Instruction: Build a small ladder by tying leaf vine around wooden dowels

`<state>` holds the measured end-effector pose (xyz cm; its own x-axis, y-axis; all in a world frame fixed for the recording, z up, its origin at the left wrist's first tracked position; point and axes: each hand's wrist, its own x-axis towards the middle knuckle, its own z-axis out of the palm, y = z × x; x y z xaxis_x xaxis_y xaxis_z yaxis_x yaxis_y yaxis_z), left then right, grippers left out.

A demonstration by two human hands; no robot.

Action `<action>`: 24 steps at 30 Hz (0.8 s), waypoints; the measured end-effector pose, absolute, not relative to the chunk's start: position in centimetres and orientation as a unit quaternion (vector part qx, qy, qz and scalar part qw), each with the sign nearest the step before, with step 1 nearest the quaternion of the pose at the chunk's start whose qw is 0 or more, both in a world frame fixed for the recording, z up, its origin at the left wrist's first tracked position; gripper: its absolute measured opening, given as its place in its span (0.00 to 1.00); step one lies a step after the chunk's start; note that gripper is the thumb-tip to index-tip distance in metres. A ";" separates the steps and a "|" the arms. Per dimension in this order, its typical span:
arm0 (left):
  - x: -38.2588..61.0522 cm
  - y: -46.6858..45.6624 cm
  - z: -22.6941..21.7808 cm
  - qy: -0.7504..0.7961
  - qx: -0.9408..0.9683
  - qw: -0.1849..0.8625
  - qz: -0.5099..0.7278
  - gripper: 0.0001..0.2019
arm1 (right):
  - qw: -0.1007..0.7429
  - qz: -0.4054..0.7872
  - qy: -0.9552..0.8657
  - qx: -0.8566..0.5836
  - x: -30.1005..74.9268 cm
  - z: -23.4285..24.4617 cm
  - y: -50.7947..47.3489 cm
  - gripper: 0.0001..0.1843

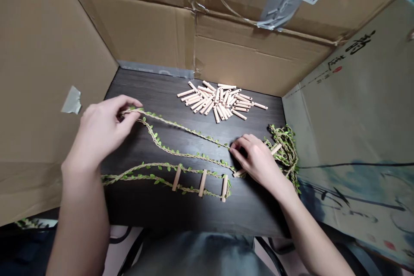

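Observation:
My left hand (108, 125), at the left above the dark tabletop, pinches a braided rope with small green leaves (181, 127). Two strands run from it toward the right, one nearly straight, the other sagging. Fingers closed, my right hand (254, 155) grips the straight strand's far end. Under that hand lies a wooden rung (239, 173), partly covered by it. Nearer to me rests a finished-looking stretch of rope ladder (203, 183), with three wooden rungs between two leafy strands.
A loose pile of drilled wooden dowels (220, 99) lies at the back. To the right is a bundled heap of leafy rope (286, 151) with a rung in it. Cardboard walls (155, 30) enclose the table (155, 215) at the back and both sides.

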<state>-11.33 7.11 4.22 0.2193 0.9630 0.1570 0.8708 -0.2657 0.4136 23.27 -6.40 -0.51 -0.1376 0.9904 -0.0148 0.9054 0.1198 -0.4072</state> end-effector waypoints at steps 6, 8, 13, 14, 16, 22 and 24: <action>-9.9 8.6 2.1 0.575 0.746 0.035 0.335 0.22 | 0.138 0.198 -0.739 -0.628 23.6 -0.5 -6.5 0.06; -9.1 8.9 1.5 0.565 0.754 0.009 0.333 0.25 | 0.152 0.202 -0.739 -0.625 23.5 -0.6 -6.5 0.06; -7.9 8.5 1.4 0.539 0.787 0.052 0.296 0.11 | 0.224 0.187 -0.717 -0.633 23.4 1.2 -6.9 0.08; -7.8 8.3 1.5 0.503 0.818 0.105 0.257 0.08 | 0.228 0.184 -0.708 -0.642 23.4 1.9 -7.2 0.08; -7.8 7.9 1.5 0.420 0.870 0.207 0.156 0.10 | 0.206 0.199 -0.686 -0.669 23.4 3.3 -8.2 0.09; -8.8 7.6 0.7 0.367 0.892 0.261 0.042 0.18 | 0.106 0.226 -0.680 -0.690 23.3 2.8 -11.5 0.10; -9.3 7.7 0.9 0.394 0.876 0.277 0.020 0.19 | 0.128 0.226 -0.679 -0.687 23.3 1.8 -11.7 0.08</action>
